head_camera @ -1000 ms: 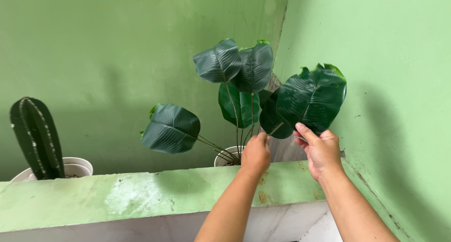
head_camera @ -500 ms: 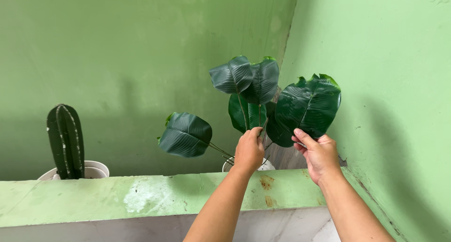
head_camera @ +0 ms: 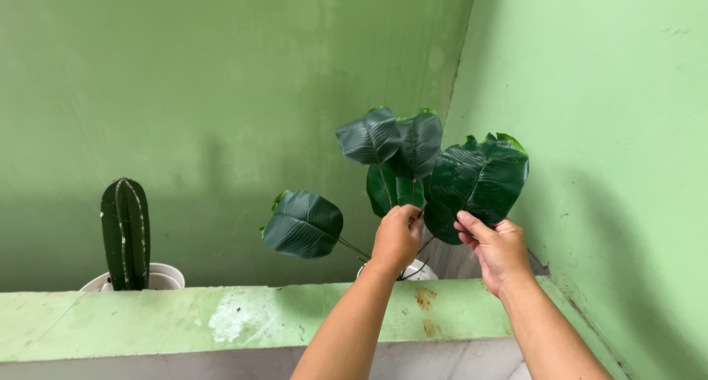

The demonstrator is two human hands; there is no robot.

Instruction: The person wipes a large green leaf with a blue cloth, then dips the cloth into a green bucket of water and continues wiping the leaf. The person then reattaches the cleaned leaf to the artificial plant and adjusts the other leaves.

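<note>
Left hand (head_camera: 397, 237) raised above the green ledge (head_camera: 221, 322), fingers curled and pinched around the thin stems of the leafy plant (head_camera: 402, 170), just under the middle leaves; right hand (head_camera: 498, 247) raised beside it, thumb and fingers pressed on the lower edge of the large leaf (head_camera: 479, 177) at the right, holding it flat toward the camera. Both forearms reaching up over the ledge from below.

Plant standing in the corner behind the ledge, where the darker green wall (head_camera: 206, 92) meets the lighter green wall (head_camera: 612, 129); white pot (head_camera: 420, 272) only partly seen between the two hands, its rim just above the ledge. One leaf (head_camera: 304, 224) hanging out to the left on a long stem, well apart from the hands; two more leaves at the top, close together.

At the far left, a dark green cactus (head_camera: 125, 232), upright, in a second white pot (head_camera: 166, 278), also behind the ledge and well apart from the plant. Ledge paint worn, with pale patches and small rust-brown spots (head_camera: 424, 299) near the left wrist; a white surface below the ledge.
</note>
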